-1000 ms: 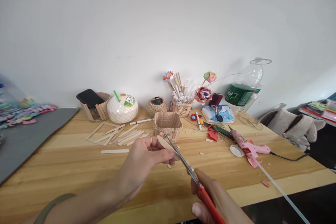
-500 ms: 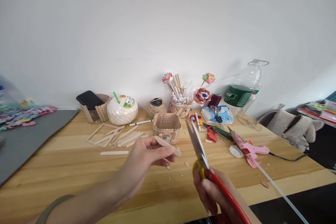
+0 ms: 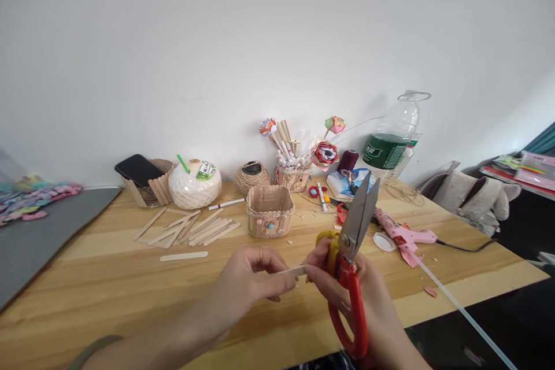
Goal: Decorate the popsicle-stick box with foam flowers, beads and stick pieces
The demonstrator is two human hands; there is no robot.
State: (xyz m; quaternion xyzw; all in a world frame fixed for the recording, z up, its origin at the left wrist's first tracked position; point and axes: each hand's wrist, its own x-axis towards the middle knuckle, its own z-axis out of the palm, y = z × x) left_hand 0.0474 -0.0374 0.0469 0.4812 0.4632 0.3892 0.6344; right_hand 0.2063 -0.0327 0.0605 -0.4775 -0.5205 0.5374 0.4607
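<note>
My left hand [image 3: 255,274] pinches a short piece of wooden stick [image 3: 295,272] low in the centre of the view. The fingertips of my right hand [image 3: 347,283] touch the other end of that piece. Scissors [image 3: 353,237] with red and yellow handles hang on my right hand, blades pointing up and slightly parted. Just beyond the hands stands a small box made of sticks [image 3: 269,214], with a blue and a pink bead on its front. Several loose wooden sticks [image 3: 212,231] lie to its left, and one lies apart nearer to me.
Along the wall stand a phone [image 3: 139,170] in a stick holder, a white coconut [image 3: 195,185], a twine ball [image 3: 252,178], a pen holder [image 3: 292,178] with paper flowers and a large bottle [image 3: 385,151]. A pink glue gun [image 3: 405,237] lies at the right.
My hands have come together at the stick piece. The scissors have swung from pointing up-left to pointing up-right. The view has shifted slightly.
</note>
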